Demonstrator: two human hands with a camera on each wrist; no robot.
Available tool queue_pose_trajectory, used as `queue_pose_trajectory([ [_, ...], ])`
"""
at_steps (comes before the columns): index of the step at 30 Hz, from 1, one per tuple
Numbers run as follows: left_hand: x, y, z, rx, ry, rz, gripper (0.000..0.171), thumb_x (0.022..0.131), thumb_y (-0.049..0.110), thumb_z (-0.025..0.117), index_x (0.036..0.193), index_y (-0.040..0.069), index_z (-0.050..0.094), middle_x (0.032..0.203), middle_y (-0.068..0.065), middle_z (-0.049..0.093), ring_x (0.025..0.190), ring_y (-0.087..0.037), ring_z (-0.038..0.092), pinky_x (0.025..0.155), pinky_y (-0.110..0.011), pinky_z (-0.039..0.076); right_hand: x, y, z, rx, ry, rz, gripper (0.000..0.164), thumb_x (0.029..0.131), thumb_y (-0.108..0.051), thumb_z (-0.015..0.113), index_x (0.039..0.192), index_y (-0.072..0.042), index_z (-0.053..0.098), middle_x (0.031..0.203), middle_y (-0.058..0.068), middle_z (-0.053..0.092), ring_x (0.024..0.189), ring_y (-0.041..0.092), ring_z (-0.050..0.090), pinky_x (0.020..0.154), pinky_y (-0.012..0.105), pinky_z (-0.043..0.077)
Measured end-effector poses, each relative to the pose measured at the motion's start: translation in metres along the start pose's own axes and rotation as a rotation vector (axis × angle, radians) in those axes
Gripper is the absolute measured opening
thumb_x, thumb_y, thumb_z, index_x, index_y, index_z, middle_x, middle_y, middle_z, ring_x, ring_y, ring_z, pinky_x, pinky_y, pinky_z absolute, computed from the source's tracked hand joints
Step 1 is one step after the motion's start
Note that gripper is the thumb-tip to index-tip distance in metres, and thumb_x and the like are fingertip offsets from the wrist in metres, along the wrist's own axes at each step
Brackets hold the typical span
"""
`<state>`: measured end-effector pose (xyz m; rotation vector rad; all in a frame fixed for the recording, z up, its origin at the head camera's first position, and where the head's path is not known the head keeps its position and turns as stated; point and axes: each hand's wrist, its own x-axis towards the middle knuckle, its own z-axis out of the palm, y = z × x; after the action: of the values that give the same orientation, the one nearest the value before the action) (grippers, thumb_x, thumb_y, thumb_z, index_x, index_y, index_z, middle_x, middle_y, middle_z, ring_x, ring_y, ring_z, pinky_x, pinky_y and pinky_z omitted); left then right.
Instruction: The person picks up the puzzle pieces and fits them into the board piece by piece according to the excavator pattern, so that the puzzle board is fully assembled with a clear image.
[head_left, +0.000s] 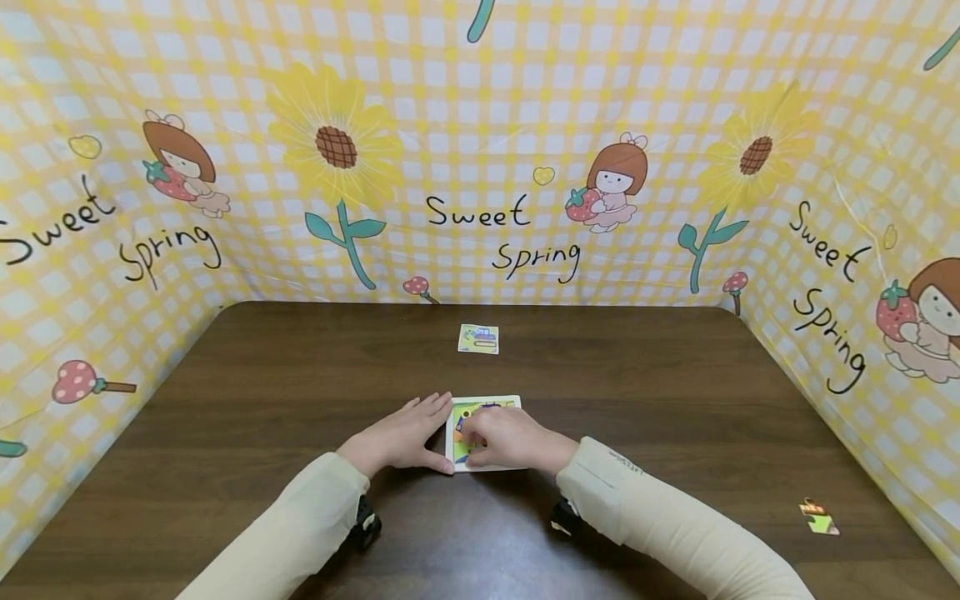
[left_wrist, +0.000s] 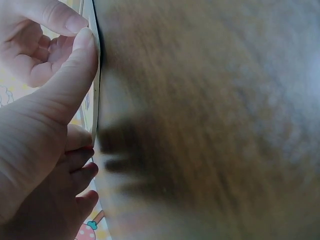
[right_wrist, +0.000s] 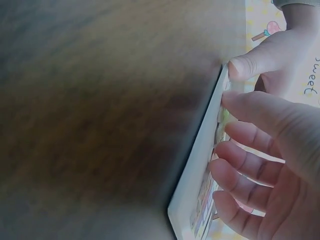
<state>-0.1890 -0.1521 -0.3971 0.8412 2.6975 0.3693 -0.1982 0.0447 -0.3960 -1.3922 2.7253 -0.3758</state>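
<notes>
A jigsaw puzzle board with a white rim and a colourful picture lies flat near the middle of the table. My left hand rests along its left side, the thumb at the near left corner and the other fingers stretched towards the far left corner. Over the picture, my right hand covers much of the board. In the right wrist view its loosely bent fingertips touch the picture, and its thumb lies at the near rim. No loose piece shows between these fingers.
A small square picture card lies farther back on the brown wooden table. Jigsaw pieces in orange and yellow-green lie at the right. A yellow checked cloth hangs around the table's back and sides.
</notes>
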Motion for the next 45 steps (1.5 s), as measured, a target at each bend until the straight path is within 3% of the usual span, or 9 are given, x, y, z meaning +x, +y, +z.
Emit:
queue_pose_trajectory([
  [14,0.000,0.000,0.000,0.009,0.003,0.020,0.093,0.079,0.049,0.067,0.141,-0.008,0.027,0.148,-0.021,0.019,0.136,-0.033,0.015,0.108,-0.047,0.014,0.003,-0.003,0.000,-0.004,0.017,-0.030,0.014,0.073,-0.016,0.075,0.084,-0.017,0.067,0.066,-0.012,0.049,0.064,0.002,0.046,0.051,0.018,0.036],
  [24,0.001,0.000,-0.001,0.007,0.006,0.012,0.093,0.078,0.049,0.067,0.141,-0.008,0.027,0.148,-0.021,0.020,0.136,-0.033,0.015,0.108,-0.046,0.013,0.003,-0.001,-0.001,-0.002,0.049,-0.029,0.010,0.074,-0.011,0.072,0.080,-0.018,0.069,0.070,-0.011,0.054,0.063,0.001,0.048,0.051,0.018,0.038],
  [33,0.002,0.000,0.000,0.002,-0.008,-0.008,0.094,0.078,0.051,0.066,0.141,-0.006,0.027,0.148,-0.019,0.019,0.136,-0.032,0.014,0.108,-0.045,0.013,0.003,0.005,0.000,0.002,0.038,-0.002,0.004,0.079,-0.017,0.072,0.083,-0.018,0.072,0.070,-0.011,0.057,0.061,0.000,0.047,0.051,0.016,0.038],
  [39,0.002,0.001,0.000,0.010,-0.003,-0.010,0.094,0.078,0.051,0.067,0.141,-0.006,0.027,0.149,-0.019,0.019,0.136,-0.031,0.014,0.108,-0.044,0.013,-0.012,0.012,-0.013,0.041,0.046,0.019,0.007,0.080,-0.014,0.070,0.087,-0.014,0.071,0.069,-0.009,0.052,0.061,0.004,0.045,0.052,0.018,0.037],
  [45,0.000,0.003,0.000,0.015,-0.023,-0.044,0.094,0.078,0.053,0.065,0.143,-0.003,0.025,0.150,-0.015,0.017,0.137,-0.029,0.012,0.109,-0.043,0.011,-0.049,0.030,-0.031,0.087,0.076,0.108,0.014,0.079,-0.019,0.074,0.090,-0.012,0.069,0.075,-0.005,0.056,0.064,0.008,0.049,0.055,0.023,0.041],
])
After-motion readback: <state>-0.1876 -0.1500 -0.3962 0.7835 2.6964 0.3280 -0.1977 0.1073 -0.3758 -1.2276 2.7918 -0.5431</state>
